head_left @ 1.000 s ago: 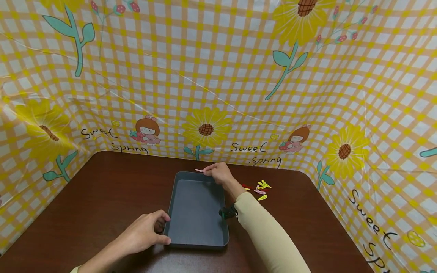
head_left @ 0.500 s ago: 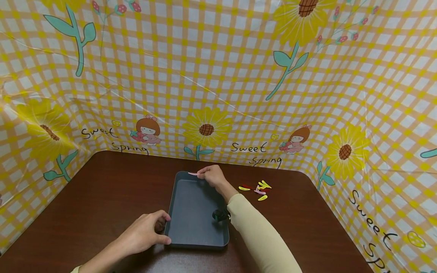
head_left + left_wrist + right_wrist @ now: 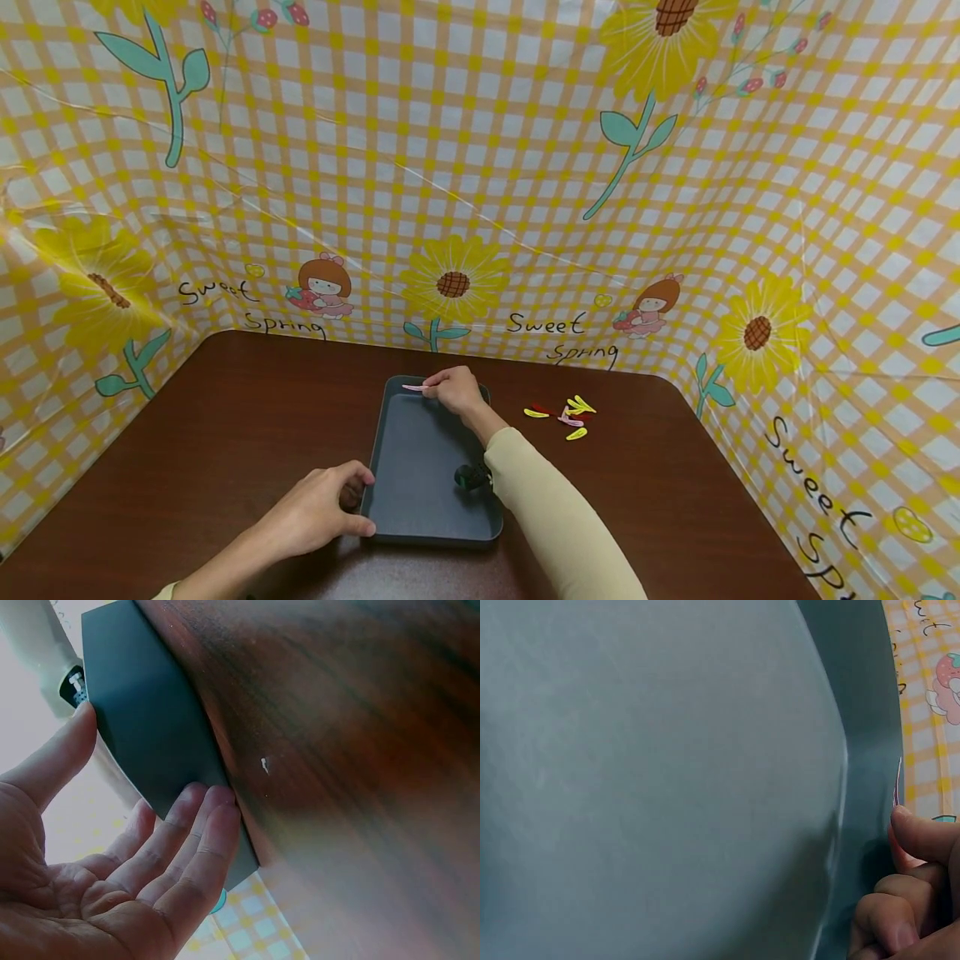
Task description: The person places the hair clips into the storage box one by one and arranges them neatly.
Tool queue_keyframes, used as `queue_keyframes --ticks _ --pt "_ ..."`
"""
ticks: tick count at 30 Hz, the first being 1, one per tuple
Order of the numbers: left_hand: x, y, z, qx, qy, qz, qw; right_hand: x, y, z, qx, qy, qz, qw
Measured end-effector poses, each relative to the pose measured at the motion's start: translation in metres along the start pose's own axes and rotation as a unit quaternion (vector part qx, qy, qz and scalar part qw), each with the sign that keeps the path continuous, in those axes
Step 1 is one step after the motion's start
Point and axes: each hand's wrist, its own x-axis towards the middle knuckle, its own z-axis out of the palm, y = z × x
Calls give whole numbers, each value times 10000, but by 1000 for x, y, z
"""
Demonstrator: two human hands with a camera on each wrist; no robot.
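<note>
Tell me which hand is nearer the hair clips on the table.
Right. The right hand is left of the hair clips, pinching a pink clip at the far end of the tray; the left hand is farther, touching the tray's left side.

A glossy, dark reddish-brown table (image 3: 262, 417) carries a grey tray (image 3: 420, 475), its far end beneath the right hand's (image 3: 456, 392) grip; to the right of that grip lie hair clips (image 3: 572, 422), yellow, pink and red, loosely clustered.

Below centre, the right hand (image 3: 456, 392) pinched a clip (image 3: 412, 387); at lower left, the left hand (image 3: 321, 510) touched a tray (image 3: 420, 471).
</note>
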Motion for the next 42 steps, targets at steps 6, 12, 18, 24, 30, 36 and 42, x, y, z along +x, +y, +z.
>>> queue_keyframes --ticks 6,12,18,24,30,36,42 --pt "0 0 -1 -43 -34 42 10000 0 0 9 -139 59 -86 9998" --pt "1 1 -2 -101 -131 18 9999 0 3 17 -278 118 -112 9995" --pt "1 1 -2 -152 -194 -73 9997 1 8 25 -374 201 -134 9990" --pt "1 0 -1 -126 -152 -60 9998 1 10 28 -431 280 -107 9986" --pt "1 0 -2 -107 -138 -66 9998 1 11 32 -723 388 -249 9963" --pt "0 1 -1 -131 -127 -69 9998 -1 9 32 -782 458 -277 9955" --pt "0 1 -1 -137 -108 -22 9998 -2 8 33 -844 503 -293 9947"
